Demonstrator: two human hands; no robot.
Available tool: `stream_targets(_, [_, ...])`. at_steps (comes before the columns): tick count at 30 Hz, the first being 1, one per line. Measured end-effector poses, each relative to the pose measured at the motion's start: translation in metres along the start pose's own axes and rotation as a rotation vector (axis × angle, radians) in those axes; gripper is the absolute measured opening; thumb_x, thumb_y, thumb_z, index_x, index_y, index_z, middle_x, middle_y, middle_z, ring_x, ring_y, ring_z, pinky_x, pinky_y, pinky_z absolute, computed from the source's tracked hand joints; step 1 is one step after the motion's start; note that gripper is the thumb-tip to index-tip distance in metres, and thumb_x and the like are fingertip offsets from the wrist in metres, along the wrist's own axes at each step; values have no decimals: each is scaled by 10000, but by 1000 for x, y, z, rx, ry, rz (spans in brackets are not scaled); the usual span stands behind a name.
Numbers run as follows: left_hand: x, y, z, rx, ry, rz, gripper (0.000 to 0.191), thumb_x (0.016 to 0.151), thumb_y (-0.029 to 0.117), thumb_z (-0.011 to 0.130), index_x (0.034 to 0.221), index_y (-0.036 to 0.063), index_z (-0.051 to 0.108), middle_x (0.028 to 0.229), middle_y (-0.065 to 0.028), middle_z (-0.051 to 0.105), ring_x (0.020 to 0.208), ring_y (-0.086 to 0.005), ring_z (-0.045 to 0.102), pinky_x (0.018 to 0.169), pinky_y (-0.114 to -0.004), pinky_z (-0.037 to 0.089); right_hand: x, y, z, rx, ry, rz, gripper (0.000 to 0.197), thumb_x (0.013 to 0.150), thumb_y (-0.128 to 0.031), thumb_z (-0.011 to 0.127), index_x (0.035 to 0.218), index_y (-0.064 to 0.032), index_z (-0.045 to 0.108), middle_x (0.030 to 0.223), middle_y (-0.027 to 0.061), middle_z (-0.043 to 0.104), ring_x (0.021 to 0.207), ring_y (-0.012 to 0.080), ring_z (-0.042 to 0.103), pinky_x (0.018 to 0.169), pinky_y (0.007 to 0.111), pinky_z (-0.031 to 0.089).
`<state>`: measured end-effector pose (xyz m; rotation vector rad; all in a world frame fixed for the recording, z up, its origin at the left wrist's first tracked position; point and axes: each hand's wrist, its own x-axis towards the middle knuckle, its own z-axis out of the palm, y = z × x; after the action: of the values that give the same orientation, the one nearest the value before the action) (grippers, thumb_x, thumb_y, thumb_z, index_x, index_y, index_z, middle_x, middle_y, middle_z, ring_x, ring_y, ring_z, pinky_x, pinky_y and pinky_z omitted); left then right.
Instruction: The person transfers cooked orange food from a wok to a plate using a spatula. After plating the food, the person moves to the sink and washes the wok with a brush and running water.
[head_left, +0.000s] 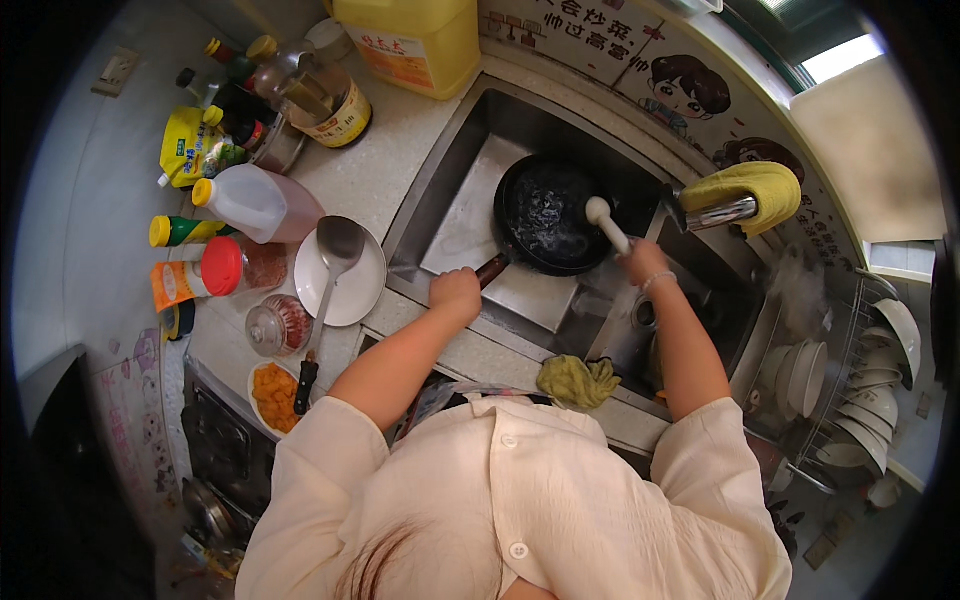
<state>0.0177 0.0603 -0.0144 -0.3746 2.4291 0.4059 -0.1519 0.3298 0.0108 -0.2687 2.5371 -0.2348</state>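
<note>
In the head view a black wok (553, 214) with water in it sits in the left basin of a stainless steel sink (457, 225). My left hand (456, 294) is closed around its brown handle (493, 271) at the sink's front edge. My right hand (643, 262) grips a light-coloured tool (609, 223) with a rounded end, which lies over the wok's right rim. Which kind of tool it is, I cannot tell. The tap (720, 214) stands to the right, with a yellow cloth (750, 191) draped over it.
Left of the sink, a spatula (328, 300) rests on a white plate (367, 296), among bottles and jars. A bowl of orange food (276, 397) stands near the stove (217, 442). A green cloth (577, 381) lies on the front edge. Bowls fill a rack (840, 375) at right.
</note>
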Motion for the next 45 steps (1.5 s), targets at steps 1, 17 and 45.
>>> stream_targets(1, [2, 7, 3, 26, 57, -64, 250, 765, 200, 610, 944, 31, 572, 910, -145, 641, 874, -291, 619, 775, -385, 468, 11, 0, 15, 88, -40, 101, 278, 768, -190, 617, 968, 2, 610, 930, 199, 633, 893, 345, 606, 758, 420, 486])
stream_targets(17, [14, 9, 14, 122, 175, -109, 121, 815, 115, 499, 880, 25, 548, 790, -139, 657, 724, -265, 658, 695, -372, 503, 41, -37, 9, 7, -395, -322, 446, 695, -192, 690, 1124, -98, 608, 1023, 157, 636, 963, 314, 599, 839, 365, 465])
stream_targets(45, [16, 14, 22, 108, 206, -114, 115, 823, 128, 493, 871, 39, 547, 779, -129, 662, 731, -247, 666, 666, -351, 520, 69, -72, 91, -1450, 172, -169, 305, 784, -94, 477, 1038, -29, 633, 891, 209, 557, 623, 315, 554, 356, 375, 395])
